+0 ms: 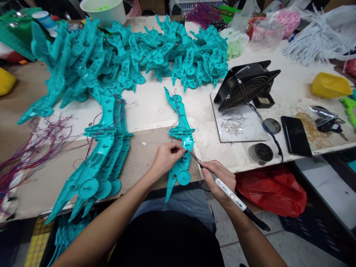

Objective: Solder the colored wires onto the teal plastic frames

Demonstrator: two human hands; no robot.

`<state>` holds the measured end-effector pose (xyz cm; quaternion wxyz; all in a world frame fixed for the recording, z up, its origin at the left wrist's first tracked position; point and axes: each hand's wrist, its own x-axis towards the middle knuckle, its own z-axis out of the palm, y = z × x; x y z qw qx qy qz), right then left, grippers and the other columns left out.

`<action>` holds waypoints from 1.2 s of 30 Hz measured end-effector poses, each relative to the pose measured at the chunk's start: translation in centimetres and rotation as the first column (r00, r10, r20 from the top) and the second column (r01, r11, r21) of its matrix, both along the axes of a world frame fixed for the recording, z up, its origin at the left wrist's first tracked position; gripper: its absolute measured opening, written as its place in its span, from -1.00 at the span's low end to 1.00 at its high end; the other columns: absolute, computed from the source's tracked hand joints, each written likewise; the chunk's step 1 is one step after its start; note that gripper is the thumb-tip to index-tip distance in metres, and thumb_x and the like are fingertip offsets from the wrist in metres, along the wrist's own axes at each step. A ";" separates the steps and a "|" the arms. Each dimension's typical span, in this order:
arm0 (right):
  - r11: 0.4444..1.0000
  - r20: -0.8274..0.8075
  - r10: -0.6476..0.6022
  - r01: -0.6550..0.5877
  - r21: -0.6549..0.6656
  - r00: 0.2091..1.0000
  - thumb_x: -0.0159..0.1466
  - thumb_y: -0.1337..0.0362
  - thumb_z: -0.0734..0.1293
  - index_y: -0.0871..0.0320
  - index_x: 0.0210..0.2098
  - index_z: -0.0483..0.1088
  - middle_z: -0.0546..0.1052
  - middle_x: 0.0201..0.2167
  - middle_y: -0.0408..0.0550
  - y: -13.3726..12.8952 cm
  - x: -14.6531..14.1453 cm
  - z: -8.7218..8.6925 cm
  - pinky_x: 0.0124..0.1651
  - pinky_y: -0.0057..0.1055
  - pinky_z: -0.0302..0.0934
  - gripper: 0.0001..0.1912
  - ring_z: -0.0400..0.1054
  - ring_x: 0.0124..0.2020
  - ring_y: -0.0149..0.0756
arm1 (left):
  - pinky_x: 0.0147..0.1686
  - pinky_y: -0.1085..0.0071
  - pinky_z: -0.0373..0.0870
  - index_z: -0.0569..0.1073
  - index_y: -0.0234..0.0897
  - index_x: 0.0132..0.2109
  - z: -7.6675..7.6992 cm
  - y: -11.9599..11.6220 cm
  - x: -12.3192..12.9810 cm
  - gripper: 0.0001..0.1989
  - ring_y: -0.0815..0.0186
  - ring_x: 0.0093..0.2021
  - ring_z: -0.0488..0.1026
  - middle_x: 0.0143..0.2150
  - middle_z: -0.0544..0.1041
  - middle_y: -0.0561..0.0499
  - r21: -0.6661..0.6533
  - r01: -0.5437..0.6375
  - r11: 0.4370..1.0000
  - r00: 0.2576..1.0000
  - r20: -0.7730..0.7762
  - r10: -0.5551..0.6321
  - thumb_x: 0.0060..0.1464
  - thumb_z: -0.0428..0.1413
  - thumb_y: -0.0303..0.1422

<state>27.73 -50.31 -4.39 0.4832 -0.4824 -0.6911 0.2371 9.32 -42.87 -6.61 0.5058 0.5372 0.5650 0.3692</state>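
Note:
A curved teal plastic part [180, 115] lies at the table's front edge, with thin red and purple wires [178, 105] running along it. My left hand [168, 157] is pinched over the part's middle; the fingertips appear to hold a thin wire end, too small to make out fully. My right hand [221, 180] grips a white and black soldering iron [232, 196] like a pen. The iron's metal tip meets the part right beside my left fingertips. To the left, several similar teal parts [104, 148] lie stacked, wires on them.
A large pile of teal parts [130, 55] spans the back. Loose wires [36, 148] lie at left. On the right are a black fan [244, 85] on a white board, small round tins [263, 152], a black phone [296, 135] and a yellow container [330, 85]. A red bag [272, 191] hangs below.

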 end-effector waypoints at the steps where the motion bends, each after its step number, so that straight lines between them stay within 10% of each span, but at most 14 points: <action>1: 1.000 0.002 0.008 -0.008 0.003 1.000 0.22 0.46 0.30 0.06 -0.16 0.50 0.56 -0.32 -0.06 0.0 0.0 0.0 -0.24 -0.29 0.36 -0.74 0.45 -0.30 -0.25 | -0.45 0.46 0.26 0.52 -0.34 -0.43 0.0 0.0 0.0 -0.88 0.36 -0.47 0.36 -0.48 0.51 0.01 0.003 -0.001 1.000 1.000 -0.002 0.001 -0.10 0.16 -0.35; 20: 0.982 -0.027 -0.180 0.181 0.055 0.983 0.29 0.36 0.29 0.10 -0.03 0.47 0.57 -0.32 -0.06 0.5 1.1 -1.1 -0.22 -0.33 0.40 -0.73 0.48 -0.34 -0.30 | -0.48 0.50 0.24 0.52 -0.35 -0.44 -0.2 0.2 -0.1 -0.87 0.41 -0.49 0.36 -0.51 0.49 0.05 -0.038 -0.001 0.999 1.000 0.023 0.002 -0.12 0.18 -0.34; 36: 0.998 0.111 -0.040 0.033 0.058 0.993 0.30 0.36 0.28 0.03 0.05 0.34 0.50 -0.26 -0.09 5.2 -2.3 -2.2 -0.04 -0.28 0.35 -0.67 0.42 -0.17 -0.27 | -0.47 0.49 0.27 0.49 -0.35 -0.43 -0.1 0.3 0.0 -0.89 0.40 -0.49 0.35 -0.51 0.46 0.06 0.000 0.027 1.000 1.000 0.013 -0.027 -0.07 0.15 -0.37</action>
